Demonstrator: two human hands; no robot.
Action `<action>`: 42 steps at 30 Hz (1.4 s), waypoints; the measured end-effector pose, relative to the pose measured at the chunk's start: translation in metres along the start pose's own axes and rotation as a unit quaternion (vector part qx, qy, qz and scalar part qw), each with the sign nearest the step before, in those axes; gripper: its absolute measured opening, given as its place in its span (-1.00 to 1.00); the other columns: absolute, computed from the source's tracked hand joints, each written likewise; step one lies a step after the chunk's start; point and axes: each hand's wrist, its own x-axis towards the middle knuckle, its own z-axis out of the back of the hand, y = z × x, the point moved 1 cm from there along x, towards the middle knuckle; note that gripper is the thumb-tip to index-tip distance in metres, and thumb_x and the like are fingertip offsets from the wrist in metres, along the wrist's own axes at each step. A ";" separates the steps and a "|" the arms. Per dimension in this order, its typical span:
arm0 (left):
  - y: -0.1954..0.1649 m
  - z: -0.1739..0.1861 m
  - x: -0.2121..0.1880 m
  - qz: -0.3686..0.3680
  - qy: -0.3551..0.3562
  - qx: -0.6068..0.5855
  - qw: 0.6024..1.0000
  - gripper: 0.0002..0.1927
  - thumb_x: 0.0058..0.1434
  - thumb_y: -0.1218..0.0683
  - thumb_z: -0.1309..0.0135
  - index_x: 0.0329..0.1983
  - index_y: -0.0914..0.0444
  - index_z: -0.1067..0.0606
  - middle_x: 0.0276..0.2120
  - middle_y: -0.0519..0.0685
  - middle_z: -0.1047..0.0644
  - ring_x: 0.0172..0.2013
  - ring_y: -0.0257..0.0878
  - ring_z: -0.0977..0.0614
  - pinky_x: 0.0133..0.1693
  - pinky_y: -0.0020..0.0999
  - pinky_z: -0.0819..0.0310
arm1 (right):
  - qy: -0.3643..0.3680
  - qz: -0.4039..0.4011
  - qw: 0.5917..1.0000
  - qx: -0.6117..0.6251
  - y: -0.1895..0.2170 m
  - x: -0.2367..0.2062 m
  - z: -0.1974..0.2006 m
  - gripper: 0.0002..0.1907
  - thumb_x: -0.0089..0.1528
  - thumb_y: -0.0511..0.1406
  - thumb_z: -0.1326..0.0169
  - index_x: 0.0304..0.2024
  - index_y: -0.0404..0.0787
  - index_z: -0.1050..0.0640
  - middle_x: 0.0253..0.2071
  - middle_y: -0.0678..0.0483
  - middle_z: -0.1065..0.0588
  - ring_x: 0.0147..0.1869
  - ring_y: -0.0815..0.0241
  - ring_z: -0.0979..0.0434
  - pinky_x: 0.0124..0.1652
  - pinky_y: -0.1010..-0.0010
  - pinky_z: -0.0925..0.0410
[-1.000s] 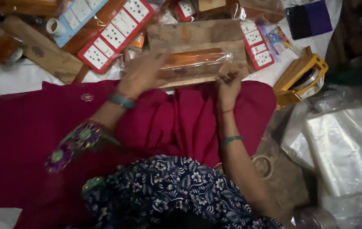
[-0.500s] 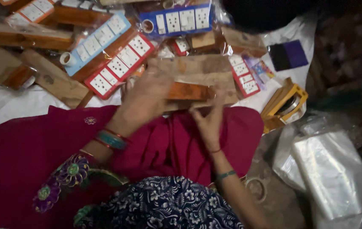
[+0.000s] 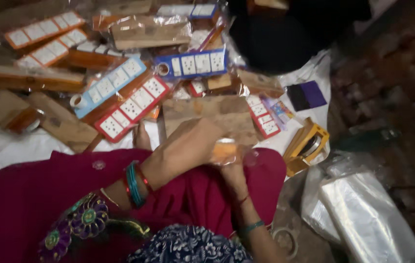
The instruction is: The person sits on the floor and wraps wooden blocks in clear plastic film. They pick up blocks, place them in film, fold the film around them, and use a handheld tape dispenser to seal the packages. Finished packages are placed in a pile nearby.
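The orange wooden block [image 3: 225, 148] that lay flat and crosswise a second ago now sits end-on above my lap, its long axis running away from me. My left hand [image 3: 193, 141] wraps over it, hiding most of it; my right hand [image 3: 232, 170] grips its near end from below.

Light dim, warm; corners fall to shadow. White floor sheet [image 3: 13, 146] spread under the work area, creased. Right of it bare floor [image 3: 392, 97], dark and rough, possibly brick or packed earth; too blurred to tell. Stack of clear plastic bags [image 3: 363, 219] lies on that floor at lower right. Large black mass [image 3: 275, 44] at top centre, unidentifiable. No walls, windows or furniture in view.
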 end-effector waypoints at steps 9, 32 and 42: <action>-0.002 -0.003 -0.012 -0.129 -0.181 -0.090 0.971 -0.80 0.29 0.26 -0.20 -0.02 0.28 -0.57 -0.22 -0.04 -0.53 -0.25 -0.26 -0.63 -0.28 -0.33 -0.57 | -0.027 0.013 0.993 0.110 0.002 0.028 0.056 -0.49 0.27 -0.39 -0.16 0.25 -0.24 -0.33 0.17 0.05 -0.39 0.23 0.17 -0.41 0.15 0.40 -0.38; 0.087 -0.110 0.078 -0.129 -0.169 -0.013 0.977 -0.65 0.23 0.19 -0.03 0.10 0.27 -0.48 -0.14 -0.04 -0.59 -0.10 -0.26 -0.64 -0.13 -0.41 -0.55 | 0.132 0.253 0.920 -0.270 0.255 0.064 0.098 -0.27 0.11 -0.43 -0.42 0.32 -0.24 -0.47 0.64 -0.09 -0.14 0.69 -0.06 -0.22 0.46 0.09 -0.35; 0.086 -0.099 0.073 -0.147 -0.192 -0.063 0.968 -0.82 0.25 0.26 -0.04 -0.11 0.35 -0.55 -0.23 0.01 -0.61 -0.20 -0.23 -0.71 -0.24 -0.42 -0.59 | 0.200 0.301 0.851 -0.382 0.261 0.101 0.094 -0.72 0.24 -0.43 -0.33 -0.05 -0.33 -0.55 0.29 -0.13 -0.48 0.25 -0.05 -0.59 0.14 0.27 -0.46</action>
